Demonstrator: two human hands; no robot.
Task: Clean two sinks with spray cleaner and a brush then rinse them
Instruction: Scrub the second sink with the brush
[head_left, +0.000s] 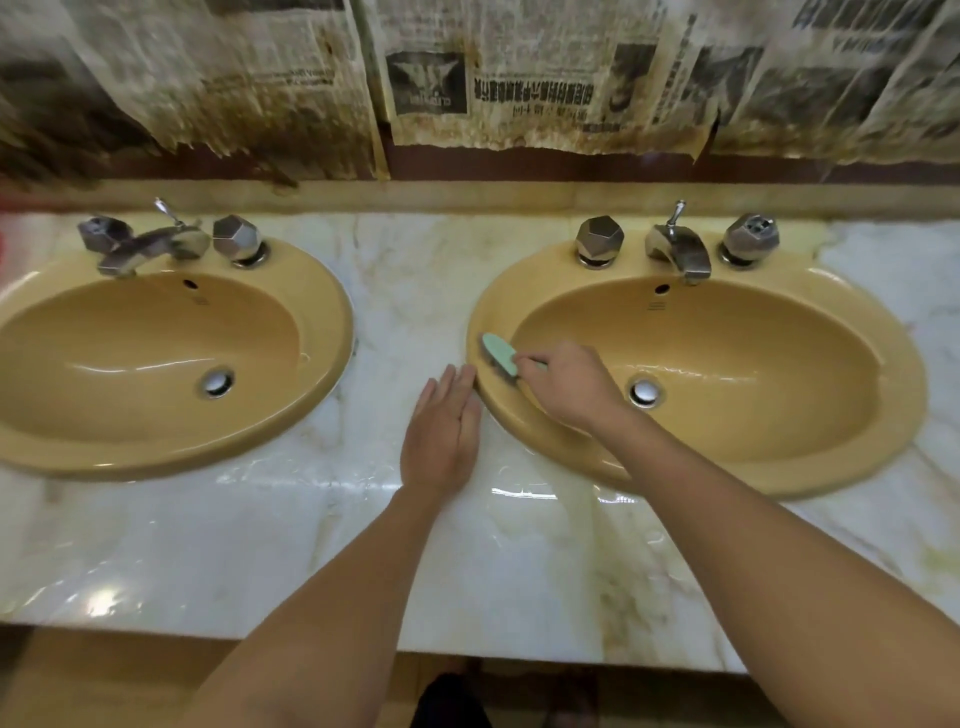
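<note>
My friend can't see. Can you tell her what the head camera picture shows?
A person's right hand holds a mint-green plastic brush against the left rim of a mustard-yellow oval sink. The left hand lies flat on the white marble counter, beside a second matching sink.

The brush (500, 354) handle is hidden in the right hand (571, 387); left sink (156, 452) cropped.

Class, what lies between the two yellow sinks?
In the head view, marble countertop, with the left hand flat on it beside the right sink.
</note>
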